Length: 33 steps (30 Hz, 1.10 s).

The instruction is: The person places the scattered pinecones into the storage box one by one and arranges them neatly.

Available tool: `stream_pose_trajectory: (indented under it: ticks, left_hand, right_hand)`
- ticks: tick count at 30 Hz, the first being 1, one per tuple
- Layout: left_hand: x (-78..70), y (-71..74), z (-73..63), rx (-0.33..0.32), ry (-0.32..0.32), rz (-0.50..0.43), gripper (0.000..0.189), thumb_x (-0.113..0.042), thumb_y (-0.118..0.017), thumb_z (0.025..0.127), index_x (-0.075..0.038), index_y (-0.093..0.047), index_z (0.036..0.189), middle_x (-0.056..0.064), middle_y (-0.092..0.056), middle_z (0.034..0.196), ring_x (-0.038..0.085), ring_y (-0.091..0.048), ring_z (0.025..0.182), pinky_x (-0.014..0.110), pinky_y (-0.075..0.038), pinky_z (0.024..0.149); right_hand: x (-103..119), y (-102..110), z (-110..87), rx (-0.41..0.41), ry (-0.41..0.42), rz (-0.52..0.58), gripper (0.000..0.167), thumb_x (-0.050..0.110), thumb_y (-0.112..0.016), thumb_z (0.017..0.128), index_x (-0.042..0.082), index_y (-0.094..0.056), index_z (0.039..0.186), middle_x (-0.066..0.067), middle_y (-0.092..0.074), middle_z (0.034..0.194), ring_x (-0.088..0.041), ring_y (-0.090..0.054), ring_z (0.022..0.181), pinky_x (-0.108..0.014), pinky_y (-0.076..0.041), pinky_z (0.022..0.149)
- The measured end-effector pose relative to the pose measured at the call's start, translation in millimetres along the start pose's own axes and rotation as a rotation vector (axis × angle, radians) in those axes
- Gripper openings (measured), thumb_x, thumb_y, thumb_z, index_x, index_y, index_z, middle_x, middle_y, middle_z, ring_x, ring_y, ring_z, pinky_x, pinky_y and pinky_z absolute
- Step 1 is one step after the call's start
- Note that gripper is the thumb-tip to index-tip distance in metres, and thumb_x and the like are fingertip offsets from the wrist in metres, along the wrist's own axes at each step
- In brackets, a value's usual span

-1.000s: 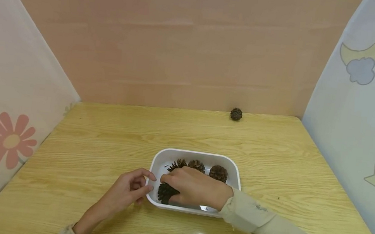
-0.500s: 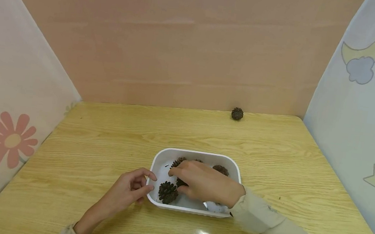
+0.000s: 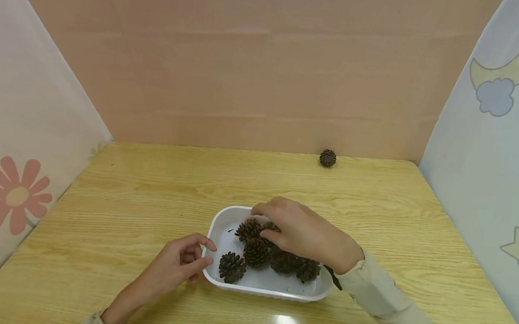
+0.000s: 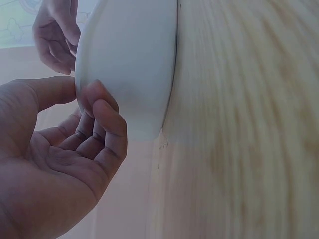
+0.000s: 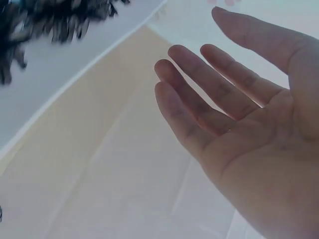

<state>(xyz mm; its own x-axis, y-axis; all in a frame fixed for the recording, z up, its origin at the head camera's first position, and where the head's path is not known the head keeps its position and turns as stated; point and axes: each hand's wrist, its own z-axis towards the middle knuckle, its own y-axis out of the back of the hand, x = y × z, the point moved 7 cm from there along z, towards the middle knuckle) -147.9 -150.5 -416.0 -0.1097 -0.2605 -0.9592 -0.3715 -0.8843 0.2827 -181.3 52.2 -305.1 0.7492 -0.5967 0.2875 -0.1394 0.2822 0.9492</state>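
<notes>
A white plastic bin (image 3: 268, 288) with rounded corners stands on the table, several brown pine cones (image 3: 232, 267) inside it. At its left end my left hand (image 3: 179, 260) pinches the rim; in the left wrist view the curled fingers (image 4: 112, 122) lie against the outer wall. My right hand (image 3: 306, 232) is over the far side of the bin, above the cones and partly covering them. In the right wrist view its palm (image 5: 269, 134) is bare, the fingers spread and slightly bent, with dark cone scales (image 5: 65, 22) at the upper left.
One more pine cone (image 3: 328, 158) lies at the table's back edge, near the peach backdrop (image 3: 261, 65). Patterned side panels (image 3: 28, 101) flank the wooden table (image 3: 165, 177). Light glares off the table in front of the bin.
From low in the bin at the near left cone, my right hand has risen and drawn back toward the far right, uncovering several cones. The left hand has stayed at the rim.
</notes>
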Motion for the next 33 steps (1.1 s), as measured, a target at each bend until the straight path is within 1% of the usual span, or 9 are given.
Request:
stream_pose_trajectory:
  ticks: [5,9,14,18,20,23,25,30,33]
  left_hand:
    - [0.8,-0.8,-0.7,0.001,0.005,-0.013,0.025,-0.014,-0.069,0.095,0.002,-0.062,0.114,0.007,-0.053,0.074,0.016,-0.056,0.055,0.032,-0.053,0.049]
    - [-0.1,-0.7,-1.4,0.000,-0.009,-0.019,0.025,-0.013,-0.069,0.095,0.002,-0.062,0.113,0.006,-0.053,0.073,0.017,-0.056,0.055,0.032,-0.053,0.049]
    - [-2.1,-0.4,-2.3,-0.003,-0.022,-0.022,0.025,-0.013,-0.069,0.095,0.003,-0.062,0.113,0.006,-0.052,0.073,0.018,-0.056,0.054,0.032,-0.053,0.049]
    - [-3.4,-0.6,-2.4,0.001,-0.040,-0.022,0.025,-0.012,-0.069,0.095,0.004,-0.061,0.113,0.006,-0.052,0.072,0.018,-0.056,0.054,0.031,-0.052,0.048]
    - [-2.5,-0.5,-2.3,-0.003,-0.026,-0.022,0.025,-0.013,-0.069,0.095,0.003,-0.062,0.113,0.005,-0.053,0.072,0.018,-0.056,0.054,0.031,-0.052,0.048]
    - [-0.1,-0.5,-2.2,-0.007,-0.001,-0.021,0.026,-0.014,-0.069,0.095,0.002,-0.062,0.113,0.006,-0.053,0.073,0.018,-0.055,0.054,0.031,-0.052,0.049]
    - [1.1,-0.7,-2.3,-0.008,0.014,-0.024,0.026,-0.016,-0.069,0.095,0.002,-0.062,0.113,0.006,-0.053,0.073,0.017,-0.055,0.055,0.031,-0.052,0.049]
    - [1.7,-1.8,-2.4,-0.005,0.012,-0.023,0.027,-0.017,-0.069,0.096,0.002,-0.062,0.114,0.006,-0.052,0.073,0.016,-0.055,0.055,0.033,-0.053,0.050]
    - [1.1,-2.5,-2.8,-0.006,0.009,-0.021,0.027,-0.017,-0.069,0.095,0.002,-0.062,0.114,0.006,-0.052,0.073,0.015,-0.056,0.055,0.033,-0.053,0.050]
  right_hand:
    - [-20.4,14.7,-3.3,-0.045,-0.069,0.015,0.037,0.015,-0.072,0.093,0.009,-0.062,0.128,-0.007,-0.065,0.121,-0.023,-0.062,0.112,-0.041,-0.053,0.091]
    - [-36.9,24.4,-4.5,-0.075,-0.109,0.026,0.037,0.013,-0.073,0.092,0.006,-0.062,0.127,-0.009,-0.066,0.123,-0.027,-0.061,0.114,-0.043,-0.052,0.094]
    - [-59.8,32.6,-1.6,-0.120,-0.133,0.008,0.035,0.009,-0.074,0.090,0.002,-0.063,0.123,-0.013,-0.067,0.119,-0.031,-0.063,0.112,-0.045,-0.052,0.094]
    - [-81.6,36.3,1.5,-0.144,-0.167,-0.007,0.034,0.007,-0.073,0.091,0.001,-0.063,0.123,-0.015,-0.068,0.119,-0.033,-0.063,0.112,-0.048,-0.052,0.094]
    - [-95.0,36.6,3.1,-0.147,-0.199,-0.008,0.035,0.008,-0.071,0.092,0.001,-0.062,0.125,-0.016,-0.067,0.120,-0.034,-0.063,0.113,-0.049,-0.051,0.094]
    - [-116.7,36.6,5.7,-0.164,-0.247,-0.012,0.037,0.009,-0.068,0.095,0.002,-0.058,0.130,-0.018,-0.066,0.120,-0.036,-0.062,0.113,-0.050,-0.051,0.093]
    - [-129.8,37.3,6.8,-0.190,-0.272,-0.023,0.039,0.008,-0.066,0.096,0.002,-0.055,0.133,-0.019,-0.065,0.120,-0.037,-0.061,0.112,-0.050,-0.052,0.091]
    - [-156.9,41.1,9.3,-0.279,-0.320,-0.045,0.043,0.006,-0.064,0.096,0.004,-0.051,0.137,-0.021,-0.063,0.122,-0.038,-0.062,0.107,-0.050,-0.055,0.082]
    - [-168.3,41.9,12.7,-0.307,-0.349,-0.042,0.044,0.005,-0.062,0.096,0.003,-0.050,0.139,-0.021,-0.060,0.127,-0.038,-0.064,0.104,-0.049,-0.055,0.080]
